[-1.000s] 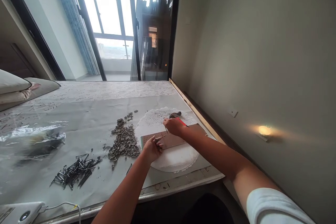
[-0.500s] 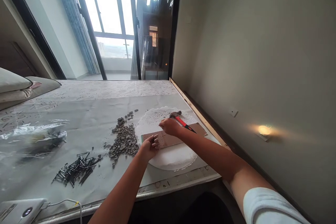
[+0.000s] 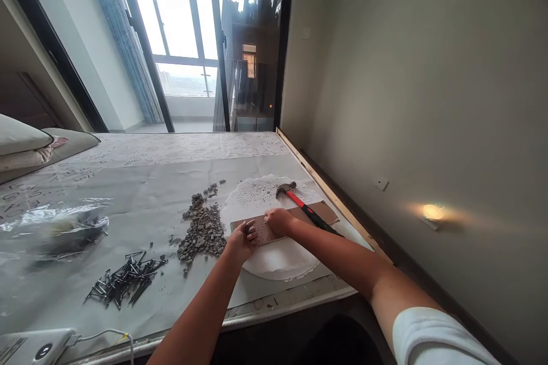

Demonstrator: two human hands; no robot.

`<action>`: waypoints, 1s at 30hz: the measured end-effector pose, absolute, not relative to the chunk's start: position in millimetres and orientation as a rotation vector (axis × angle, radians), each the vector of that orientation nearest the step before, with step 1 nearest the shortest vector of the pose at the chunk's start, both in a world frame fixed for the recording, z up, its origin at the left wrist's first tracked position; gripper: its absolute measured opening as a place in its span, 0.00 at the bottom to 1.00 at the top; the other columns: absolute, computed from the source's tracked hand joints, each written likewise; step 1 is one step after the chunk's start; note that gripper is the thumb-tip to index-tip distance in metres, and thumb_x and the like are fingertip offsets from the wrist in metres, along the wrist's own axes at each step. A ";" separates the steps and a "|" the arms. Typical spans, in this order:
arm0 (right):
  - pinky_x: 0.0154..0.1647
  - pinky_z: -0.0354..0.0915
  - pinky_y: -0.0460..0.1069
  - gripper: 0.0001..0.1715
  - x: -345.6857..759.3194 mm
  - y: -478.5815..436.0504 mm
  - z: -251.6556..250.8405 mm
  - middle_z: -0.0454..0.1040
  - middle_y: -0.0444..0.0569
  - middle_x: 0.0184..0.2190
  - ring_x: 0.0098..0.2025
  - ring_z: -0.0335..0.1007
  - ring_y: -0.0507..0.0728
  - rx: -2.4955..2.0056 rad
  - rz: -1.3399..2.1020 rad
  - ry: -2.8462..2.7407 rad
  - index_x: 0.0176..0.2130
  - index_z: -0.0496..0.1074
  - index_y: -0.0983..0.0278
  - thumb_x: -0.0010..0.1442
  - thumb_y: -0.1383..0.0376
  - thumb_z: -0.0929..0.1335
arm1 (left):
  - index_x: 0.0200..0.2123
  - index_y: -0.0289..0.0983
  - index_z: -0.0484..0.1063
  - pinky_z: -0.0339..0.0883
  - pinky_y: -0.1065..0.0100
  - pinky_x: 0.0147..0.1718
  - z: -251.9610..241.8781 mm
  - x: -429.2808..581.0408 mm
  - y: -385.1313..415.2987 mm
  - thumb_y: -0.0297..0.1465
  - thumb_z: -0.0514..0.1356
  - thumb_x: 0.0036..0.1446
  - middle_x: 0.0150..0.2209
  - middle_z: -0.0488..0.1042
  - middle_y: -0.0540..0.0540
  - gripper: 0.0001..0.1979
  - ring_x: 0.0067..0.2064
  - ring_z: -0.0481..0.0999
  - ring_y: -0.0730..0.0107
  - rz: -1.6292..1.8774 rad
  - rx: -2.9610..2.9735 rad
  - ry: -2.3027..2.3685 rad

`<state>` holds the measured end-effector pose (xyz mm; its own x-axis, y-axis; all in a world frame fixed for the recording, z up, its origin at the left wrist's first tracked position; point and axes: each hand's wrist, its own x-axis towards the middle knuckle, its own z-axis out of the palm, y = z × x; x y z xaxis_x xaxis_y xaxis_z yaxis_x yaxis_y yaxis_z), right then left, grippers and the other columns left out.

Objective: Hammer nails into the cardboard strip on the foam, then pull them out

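My left hand (image 3: 243,239) is closed, palm up, at the left end of a brown perforated strip (image 3: 268,234). Small dark pieces that look like nails show between its curled fingers. My right hand (image 3: 279,222) is pinched over the same strip, a short way to the right; whatever its fingertips hold is hidden. Just beyond the right hand lies a claw hammer (image 3: 303,205) with a red and black handle, partly across the strip. Beneath the strip is a round white slab (image 3: 278,259), its far part rough and pitted.
Grey rubble (image 3: 203,231) is heaped left of the slab. A pile of dark nails (image 3: 124,278) lies nearer the front left. Behind it is a clear plastic bag (image 3: 64,231). A white power bank (image 3: 38,345) with a cable sits at the front-left corner. A wooden rail (image 3: 317,174) runs along the right edge.
My right hand has come down and nearer to me, from the strip's far edge onto its surface. More of the hammer handle shows. My left hand has hardly moved.
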<state>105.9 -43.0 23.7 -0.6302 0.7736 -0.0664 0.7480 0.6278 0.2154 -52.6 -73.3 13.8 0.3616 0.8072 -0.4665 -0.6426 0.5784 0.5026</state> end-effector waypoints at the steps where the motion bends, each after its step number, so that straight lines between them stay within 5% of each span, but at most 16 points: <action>1: 0.38 0.67 0.50 0.14 105.9 -42.8 22.4 0.75 0.63 0.38 0.41 0.72 0.61 1.260 0.256 2.700 0.39 0.74 0.72 0.56 0.75 0.62 | 0.32 0.34 0.63 0.45 0.77 0.13 14.2 -52.6 -73.3 0.30 0.44 0.63 0.17 0.56 0.56 0.12 0.13 0.53 0.82 0.946 0.248 0.746; 15: 0.39 0.66 0.49 0.16 106.5 -31.5 28.2 0.75 0.61 0.40 0.42 0.72 0.60 1.529 0.112 2.646 0.40 0.73 0.73 0.59 0.63 0.63 | 0.32 0.34 0.63 0.46 0.76 0.14 12.9 -53.3 -72.2 0.32 0.44 0.64 0.18 0.56 0.55 0.13 0.14 0.54 0.81 0.949 0.248 0.766; 20: 0.42 0.67 0.54 0.16 108.1 -35.0 31.6 0.73 0.54 0.42 0.42 0.71 0.57 1.584 0.028 2.619 0.43 0.71 0.69 0.61 0.59 0.65 | 0.33 0.34 0.64 0.47 0.76 0.14 12.3 -52.9 -71.2 0.35 0.42 0.64 0.18 0.56 0.55 0.15 0.15 0.54 0.80 0.942 0.240 0.781; 30: 0.39 0.62 0.48 0.14 114.2 -39.9 63.1 0.73 0.58 0.42 0.42 0.70 0.56 1.738 -0.101 2.863 0.44 0.69 0.71 0.62 0.71 0.59 | 0.33 0.34 0.65 0.51 0.74 0.15 10.5 -53.4 -69.4 0.27 0.46 0.57 0.18 0.58 0.53 0.09 0.16 0.58 0.76 0.922 0.216 0.763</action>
